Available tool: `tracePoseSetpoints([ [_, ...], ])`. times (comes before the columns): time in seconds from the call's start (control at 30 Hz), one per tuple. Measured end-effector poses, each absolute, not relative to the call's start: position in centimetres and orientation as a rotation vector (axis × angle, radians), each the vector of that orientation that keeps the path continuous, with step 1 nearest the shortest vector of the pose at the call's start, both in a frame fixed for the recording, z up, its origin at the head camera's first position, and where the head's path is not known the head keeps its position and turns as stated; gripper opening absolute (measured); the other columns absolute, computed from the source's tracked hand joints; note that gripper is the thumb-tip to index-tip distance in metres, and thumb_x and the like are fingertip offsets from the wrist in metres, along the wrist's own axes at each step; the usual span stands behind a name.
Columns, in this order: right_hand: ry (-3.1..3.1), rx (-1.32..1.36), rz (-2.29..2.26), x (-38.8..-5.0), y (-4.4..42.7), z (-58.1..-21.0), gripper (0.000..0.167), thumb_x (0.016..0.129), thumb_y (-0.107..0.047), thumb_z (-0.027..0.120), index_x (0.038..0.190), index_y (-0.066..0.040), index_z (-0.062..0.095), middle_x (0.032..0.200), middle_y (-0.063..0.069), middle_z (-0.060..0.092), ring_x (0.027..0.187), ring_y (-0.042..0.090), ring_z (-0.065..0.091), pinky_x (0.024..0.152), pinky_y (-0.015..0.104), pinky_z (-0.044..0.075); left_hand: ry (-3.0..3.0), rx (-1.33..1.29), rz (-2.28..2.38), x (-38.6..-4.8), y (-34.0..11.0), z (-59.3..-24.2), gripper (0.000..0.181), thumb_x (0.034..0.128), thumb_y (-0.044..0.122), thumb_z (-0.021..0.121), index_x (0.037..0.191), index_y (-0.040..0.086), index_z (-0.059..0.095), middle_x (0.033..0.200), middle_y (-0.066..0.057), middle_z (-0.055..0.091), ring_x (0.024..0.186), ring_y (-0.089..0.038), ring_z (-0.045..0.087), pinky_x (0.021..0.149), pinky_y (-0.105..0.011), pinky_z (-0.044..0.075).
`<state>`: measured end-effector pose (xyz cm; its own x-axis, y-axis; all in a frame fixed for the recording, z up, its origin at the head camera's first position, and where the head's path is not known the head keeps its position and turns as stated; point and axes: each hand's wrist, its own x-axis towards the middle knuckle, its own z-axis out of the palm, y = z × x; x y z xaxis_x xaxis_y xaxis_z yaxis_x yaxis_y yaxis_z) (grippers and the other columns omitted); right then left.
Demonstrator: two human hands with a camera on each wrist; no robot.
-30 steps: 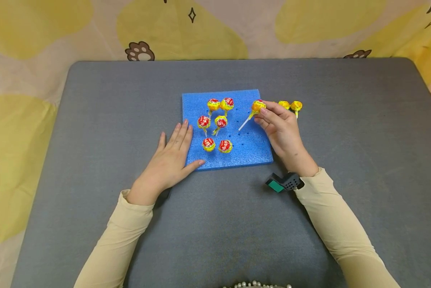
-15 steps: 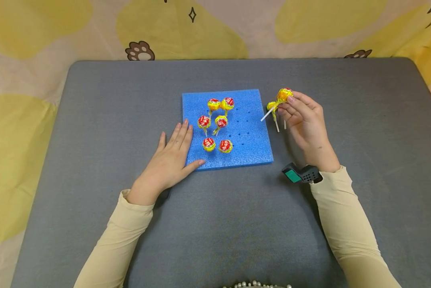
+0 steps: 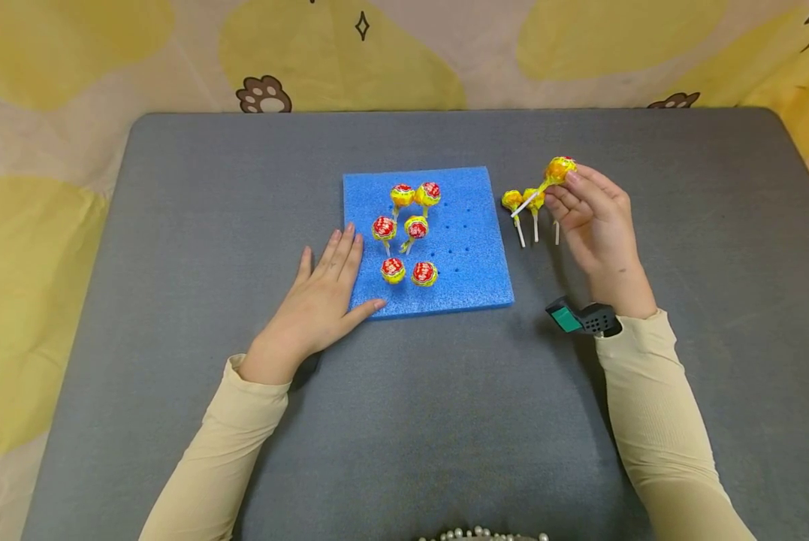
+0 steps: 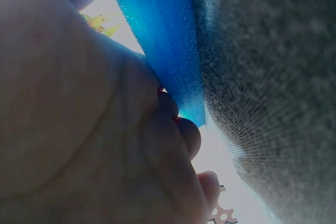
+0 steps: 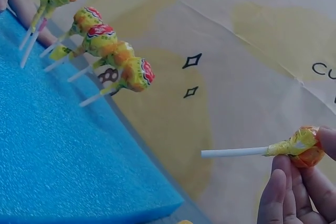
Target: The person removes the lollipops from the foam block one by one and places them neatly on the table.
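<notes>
With right hand (image 3: pixel 599 229), pinches round, wrapped lollipop (image 3: pixel 557 171) at hand's 10 o'clock; with left hand (image 3: pixel 315 300) spread, touches grainy foam (image 3: pixel 478 289).

The right hand (image 3: pixel 596 225) has moved rightward with its pinched lollipop (image 3: pixel 560 170), whose stick was over the blue foam board (image 3: pixel 475 285) a second ago and now lies beyond its edge. The leftmost loose lollipop (image 3: pixel 512 200), hidden then, shows; the rightmost loose lollipop (image 3: pixel 556 234) seems now headless behind the fingers.
</notes>
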<state>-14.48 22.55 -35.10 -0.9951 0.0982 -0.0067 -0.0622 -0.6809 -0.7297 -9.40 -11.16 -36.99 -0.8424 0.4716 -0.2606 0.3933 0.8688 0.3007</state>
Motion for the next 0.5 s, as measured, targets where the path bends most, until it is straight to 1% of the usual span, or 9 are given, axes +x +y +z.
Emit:
tracePoseSetpoints([
  [0.27, -1.075, -0.181, 2.843, -14.9, 23.7, -35.0, 0.008, 0.087, 0.009, 0.058, 0.089, 0.014, 0.064, 0.085, 0.021, 0.066, 0.069, 0.028, 0.062, 0.067, 0.031, 0.053, 2.711, 0.645, 0.336, -9.4, -11.2, -37.0, 0.091, 0.0921, 0.056, 0.046, 0.151, 0.003, 0.001, 0.157, -0.009, -0.011, 0.142, -0.023, -0.013, 0.110, -0.054, -0.005],
  [0.4, -1.044, -0.219, 2.835, -15.0, 24.4, -35.0, 0.008, 0.087, 0.010, 0.058, 0.090, 0.015, 0.063, 0.083, 0.023, 0.066, 0.069, 0.028, 0.063, 0.067, 0.032, 0.054, 2.711, 0.646, 0.337, -9.4, -11.2, -37.0, 0.090, 0.0923, 0.055, 0.046, 0.151, 0.003, 0.001, 0.157, -0.009, -0.011, 0.142, -0.023, -0.013, 0.110, -0.054, -0.005],
  [0.5, -1.015, -0.219, 2.839, -15.0, 24.9, -34.9, 0.008, 0.088, 0.011, 0.056, 0.092, 0.015, 0.062, 0.085, 0.023, 0.066, 0.069, 0.029, 0.063, 0.067, 0.032, 0.054, 2.711, 0.647, 0.339, -9.4, -11.2, -37.0, 0.090, 0.0923, 0.055, 0.046, 0.151, 0.003, 0.002, 0.157, -0.010, -0.010, 0.142, -0.023, -0.013, 0.110, -0.054, -0.005],
])
